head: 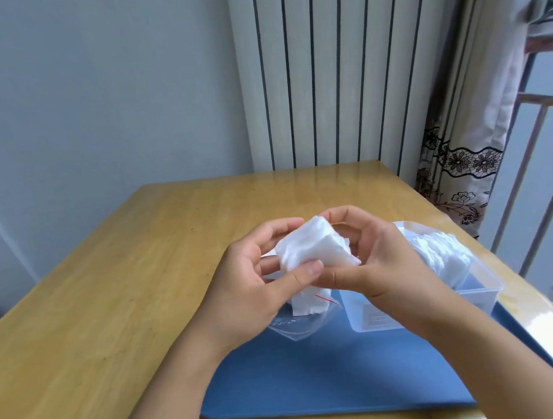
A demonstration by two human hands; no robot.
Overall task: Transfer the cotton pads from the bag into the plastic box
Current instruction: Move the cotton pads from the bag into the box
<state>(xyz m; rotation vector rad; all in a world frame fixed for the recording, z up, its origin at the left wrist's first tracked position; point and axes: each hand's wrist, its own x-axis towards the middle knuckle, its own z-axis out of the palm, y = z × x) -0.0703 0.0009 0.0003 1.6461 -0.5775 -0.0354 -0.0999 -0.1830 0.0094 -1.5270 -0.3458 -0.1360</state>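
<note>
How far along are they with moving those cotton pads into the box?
Partway. Both the left hand and the right hand grip a stack of cotton pads above the table. More pads remain in the clear bag below. The plastic box holds something white in plastic; whether those are loose pads is unclear.

Both hands hold a stack of cotton pads [317, 247] above the table [106, 297]. Left hand [259, 280] grips at 9 o'clock, right hand [377, 260] at 3 o'clock. Bag [298, 324] hangs below, over blue mat [321, 376]. Box [477, 286] sits at 3 o'clock, pads inside.
</note>
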